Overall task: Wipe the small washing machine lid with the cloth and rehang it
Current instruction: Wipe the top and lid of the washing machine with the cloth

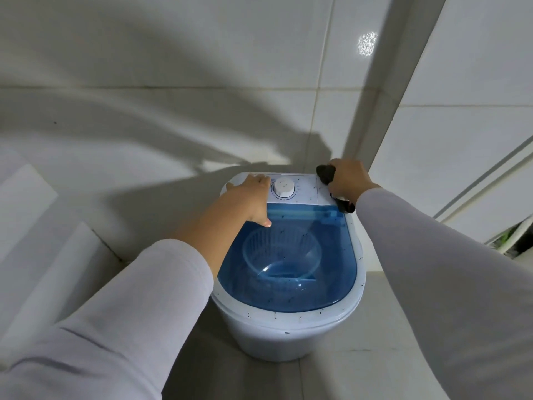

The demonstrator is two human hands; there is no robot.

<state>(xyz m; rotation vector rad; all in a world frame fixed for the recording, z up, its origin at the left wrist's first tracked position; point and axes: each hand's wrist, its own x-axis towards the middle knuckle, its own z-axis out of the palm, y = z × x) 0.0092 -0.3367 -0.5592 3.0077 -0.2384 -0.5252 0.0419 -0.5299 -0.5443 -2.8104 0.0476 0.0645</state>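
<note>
A small white washing machine (288, 333) stands on the floor against a tiled wall. Its translucent blue lid (326, 272) is closed, dotted with dark specks, and a ribbed basket shows through it. A white dial (284, 188) sits on the back panel. My left hand (250, 197) lies flat on the back left of the machine, fingers spread, thumb on the lid's edge. My right hand (347, 179) is at the back right corner, shut on a dark cloth (326, 172), whose ends stick out above and below the fist.
White wall tiles (173, 111) rise close behind the machine. A wall corner (372, 125) runs up just behind my right hand. A white ledge (43, 226) lies at the left. A pale pipe (490, 180) slants along the right wall.
</note>
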